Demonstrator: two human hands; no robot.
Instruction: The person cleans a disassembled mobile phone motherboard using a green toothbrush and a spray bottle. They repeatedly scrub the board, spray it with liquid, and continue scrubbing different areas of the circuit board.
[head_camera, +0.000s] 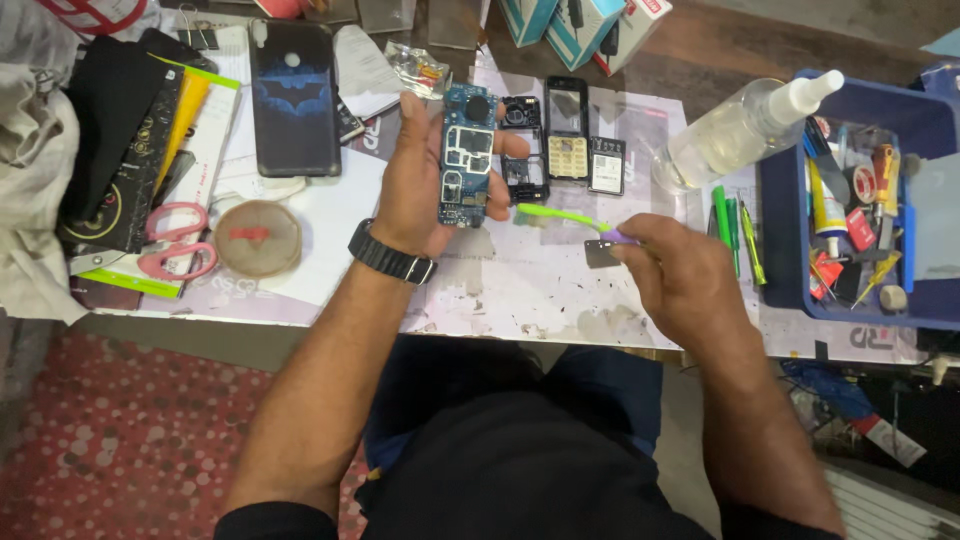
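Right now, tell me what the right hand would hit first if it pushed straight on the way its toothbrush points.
The right hand aims its green toothbrush leftward; first in line is probably the blue circuit board held in the left hand, though depth is unclear.

Teal-and-white cardboard boxes (575, 25) stand at the table's far edge. A crumpled clear plastic packet (420, 68) lies beside them. A flat black-and-yellow package (130, 150) lies at left.

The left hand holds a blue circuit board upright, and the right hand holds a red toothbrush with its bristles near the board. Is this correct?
Not quite. In the head view the toothbrush in the right hand is green, not red. The rest is correct: the left hand holds the blue circuit board upright, with the bristles near the board.
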